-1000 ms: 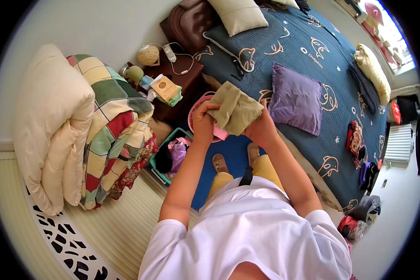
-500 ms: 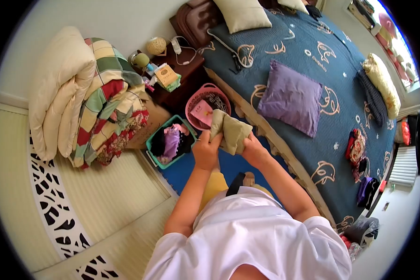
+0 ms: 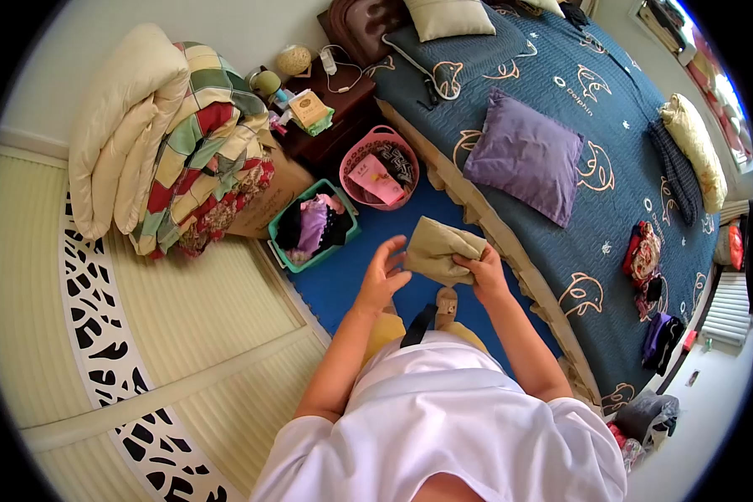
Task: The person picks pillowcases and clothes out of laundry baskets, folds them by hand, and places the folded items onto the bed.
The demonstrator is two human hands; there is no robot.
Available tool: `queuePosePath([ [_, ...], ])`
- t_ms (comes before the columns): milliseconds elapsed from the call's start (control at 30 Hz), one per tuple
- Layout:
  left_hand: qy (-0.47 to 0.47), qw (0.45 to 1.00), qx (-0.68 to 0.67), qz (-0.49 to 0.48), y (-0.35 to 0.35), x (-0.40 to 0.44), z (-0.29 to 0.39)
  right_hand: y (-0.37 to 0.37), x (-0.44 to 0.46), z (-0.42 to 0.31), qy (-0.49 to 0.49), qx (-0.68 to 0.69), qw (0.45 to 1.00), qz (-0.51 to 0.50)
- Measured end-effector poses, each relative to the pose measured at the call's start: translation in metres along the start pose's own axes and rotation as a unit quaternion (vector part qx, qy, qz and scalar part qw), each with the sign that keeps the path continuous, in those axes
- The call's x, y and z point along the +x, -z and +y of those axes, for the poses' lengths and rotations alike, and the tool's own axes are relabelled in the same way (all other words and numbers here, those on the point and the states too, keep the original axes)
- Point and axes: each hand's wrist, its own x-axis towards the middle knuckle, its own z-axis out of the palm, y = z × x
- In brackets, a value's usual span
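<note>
A folded khaki cloth (image 3: 442, 249) is held up in front of my body, above the blue floor mat (image 3: 376, 234). My right hand (image 3: 484, 270) grips its right side, thumb on top. Just left of the cloth, my left hand (image 3: 385, 274) has its fingers apart and holds nothing. Beyond the hands stands a pink basket (image 3: 347, 186) with a pink packet and dark patterned items in it. Beside that, a green bin (image 3: 274, 234) contains purple and black clothing.
On the right, the blue bed (image 3: 552, 272) bears a purple pillow (image 3: 523, 157) and small garments. Folded quilts (image 3: 125, 134) are piled at the left near a cardboard box (image 3: 272, 201). A dark nightstand (image 3: 339, 117) holds small items. Sliding doors (image 3: 201, 309) lie lower left.
My left hand has let go of the cloth and opened, while my right hand keeps hold of it. The view has shifted, with the basket and bin now fully visible.
</note>
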Motion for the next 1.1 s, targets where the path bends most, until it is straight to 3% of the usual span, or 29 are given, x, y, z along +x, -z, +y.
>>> queuePosePath([
  [67,-0.012,0.998,-0.044,0.037,0.000,0.002,0.010,-0.007,-0.011,-0.004,-0.011,-0.019,1.000,-0.012],
  [133,0.031,0.991,-0.088,-0.096,0.006,0.007,0.012,-0.018,-0.014,0.000,-0.023,-0.037,0.998,-0.048],
  [167,0.027,0.992,-0.094,-0.085,0.010,0.005,0.008,-0.025,-0.015,0.002,-0.030,-0.045,0.997,-0.056],
  [233,0.142,0.972,-0.135,-0.126,0.020,0.007,-0.005,-0.037,-0.010,0.007,-0.063,-0.020,0.997,-0.048],
  [300,0.113,0.981,-0.134,-0.080,0.034,0.009,-0.025,-0.036,0.006,0.025,-0.072,-0.041,0.996,-0.025],
  [333,0.093,0.991,-0.097,-0.007,0.043,0.011,-0.035,-0.040,0.011,0.031,0.026,-0.191,0.981,0.001],
  [367,0.073,0.993,-0.060,0.064,0.055,0.013,-0.045,-0.044,0.017,0.038,0.125,-0.336,0.933,0.026],
  [400,0.072,0.993,-0.065,0.068,0.065,0.013,-0.043,-0.068,0.013,0.030,0.185,-0.413,0.890,0.062],
  [433,0.023,0.992,0.026,0.120,0.076,0.015,-0.039,-0.093,0.011,0.022,0.184,-0.416,0.889,0.056],
  [467,-0.024,0.978,0.117,0.171,0.085,0.015,-0.035,-0.116,0.009,0.015,0.277,-0.494,0.823,0.029],
  [500,-0.023,0.978,0.113,0.176,0.092,0.016,-0.030,-0.139,0.008,0.012,0.366,-0.562,0.742,0.002],
  [600,-0.058,0.981,0.047,0.177,0.091,0.019,-0.011,-0.193,0.012,0.027,0.395,-0.663,0.630,-0.086],
  [633,-0.041,0.986,-0.091,0.136,0.086,0.014,-0.002,-0.203,0.015,0.036,0.390,-0.703,0.587,-0.093],
  [667,-0.023,0.969,-0.227,0.092,0.084,0.010,0.005,-0.205,0.023,0.045,0.388,-0.706,0.584,-0.098],
  [700,-0.023,0.968,-0.232,0.096,0.090,0.008,0.008,-0.208,0.033,0.056,0.379,-0.701,0.597,-0.094],
  [767,0.132,0.923,-0.358,0.051,0.101,0.005,0.014,-0.209,0.043,0.069,0.368,-0.697,0.608,-0.096],
  [900,0.162,0.913,-0.370,0.064,0.119,0.002,0.019,-0.219,0.050,0.072,0.310,-0.706,0.619,-0.152],
  [967,0.132,0.933,-0.330,0.056,0.130,0.008,0.012,-0.214,0.060,0.079,0.307,-0.638,0.690,-0.149],
  [1033,0.114,0.942,-0.312,0.046,0.139,0.010,0.010,-0.198,0.070,0.089,0.316,-0.635,0.695,-0.118],
  [1100,0.098,0.951,-0.291,0.038,0.146,0.012,0.008,-0.185,0.075,0.097,0.208,-0.466,0.859,-0.022],
])
